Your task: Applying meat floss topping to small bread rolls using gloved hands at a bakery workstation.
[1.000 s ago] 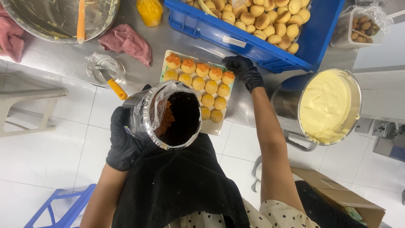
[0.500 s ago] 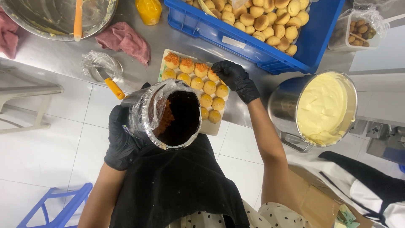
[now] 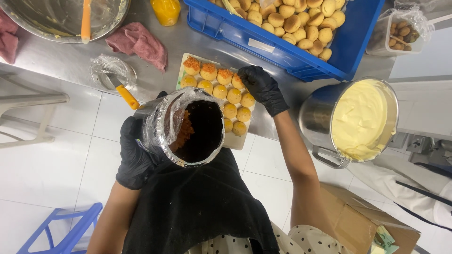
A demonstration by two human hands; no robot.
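Note:
My left hand (image 3: 134, 157), in a black glove, grips a metal canister (image 3: 186, 127) lined with clear plastic, held against my chest; orange shreds show inside it. My right hand (image 3: 260, 85), also black-gloved, hovers with fingers pinched over the upper right buns on a small tray (image 3: 235, 140). The tray holds several small golden buns (image 3: 230, 110); three in the top row carry orange topping (image 3: 208, 68). What is pinched in the fingers I cannot make out.
A blue crate (image 3: 263, 40) full of buns stands behind the tray. A steel pot of pale cream (image 3: 362, 120) sits at right. A pink cloth (image 3: 139, 42), a yellow-handled tool in a plastic-covered dish (image 3: 117, 80), a large steel bowl (image 3: 61, 19), a cardboard box (image 3: 362, 221) and blue stool (image 3: 61, 230) surround me.
My right hand has moved left along the tray's top row. The canister stays in my left hand. The cream pot shifted left in view as my head moved.

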